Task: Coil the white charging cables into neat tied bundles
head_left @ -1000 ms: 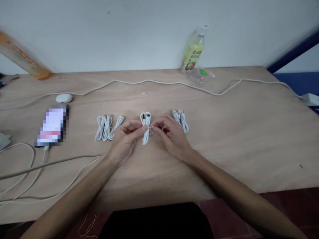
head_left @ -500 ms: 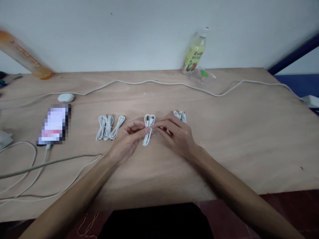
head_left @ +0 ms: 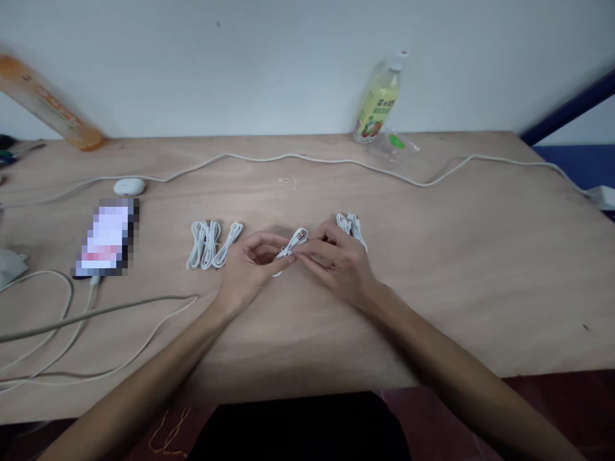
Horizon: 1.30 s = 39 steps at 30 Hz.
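A coiled white USB cable point(head_left: 296, 238) is held above the middle of the table, tilted to the right with its plug end up. My left hand point(head_left: 252, 262) pinches it between thumb and fingers around its middle. From the other side, the fingertips of my right hand point(head_left: 339, 259) close on the cable's narrow waist; any thin tie there is too small to make out. Left of my left hand lie several coiled white cables point(head_left: 206, 245) side by side. Another bunch of white cables point(head_left: 353, 225) is partly hidden behind my right hand.
A phone point(head_left: 106, 237) with a cord plugged in and a white earbud case point(head_left: 129, 186) are at left. Small white tie pieces point(head_left: 287, 181) lie beyond my hands. A long white cord point(head_left: 336, 160) crosses the back, near a yellow drink bottle point(head_left: 379, 102) and an orange bottle point(head_left: 52, 105).
The held cable has turned from nearly upright to leaning right, its plug end tipping toward my right hand. My right fingertips have come closer against its middle.
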Tool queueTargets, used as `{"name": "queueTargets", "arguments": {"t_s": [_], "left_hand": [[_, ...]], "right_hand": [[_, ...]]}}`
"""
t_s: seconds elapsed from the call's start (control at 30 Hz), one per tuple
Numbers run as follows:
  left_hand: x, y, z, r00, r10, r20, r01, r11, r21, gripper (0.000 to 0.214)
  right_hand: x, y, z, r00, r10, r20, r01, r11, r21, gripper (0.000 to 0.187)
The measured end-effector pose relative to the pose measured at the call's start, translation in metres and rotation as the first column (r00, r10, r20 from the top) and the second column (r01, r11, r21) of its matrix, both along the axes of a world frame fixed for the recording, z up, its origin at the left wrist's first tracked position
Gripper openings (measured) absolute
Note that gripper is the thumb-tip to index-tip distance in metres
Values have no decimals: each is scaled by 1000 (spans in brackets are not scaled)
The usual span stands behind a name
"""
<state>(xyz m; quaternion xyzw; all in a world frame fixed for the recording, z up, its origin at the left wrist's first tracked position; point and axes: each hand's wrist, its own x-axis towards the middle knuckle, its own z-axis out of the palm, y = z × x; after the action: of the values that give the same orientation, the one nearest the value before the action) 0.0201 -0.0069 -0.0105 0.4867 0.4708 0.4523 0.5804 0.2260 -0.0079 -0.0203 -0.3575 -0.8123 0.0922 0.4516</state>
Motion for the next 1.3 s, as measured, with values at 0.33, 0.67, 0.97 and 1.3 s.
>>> {"name": "queueTargets", "arguments": {"t_s": [0.33,0.67,0.97,1.3], "left_hand": [[0,-2,-7,994,2,-110,11,992,123,39],[-3,-8,-8,958,-5,-288,103,940,325,41],[-5,-6,-1,891,17,-454,183,901,394,48],[-5,-4,12,940,133,-314,21,896,444,11]], "right_hand": [[-10,-8,-4,994,-91,-69,85,993,-75,18],[-15,-1,-2,850,-335,-405,41,811,-584,9],[-10,7,3,778,-381,-500,-103,707,-700,32],[-10,-1,9,878,-145,-456,-200,754,-626,21]]}}
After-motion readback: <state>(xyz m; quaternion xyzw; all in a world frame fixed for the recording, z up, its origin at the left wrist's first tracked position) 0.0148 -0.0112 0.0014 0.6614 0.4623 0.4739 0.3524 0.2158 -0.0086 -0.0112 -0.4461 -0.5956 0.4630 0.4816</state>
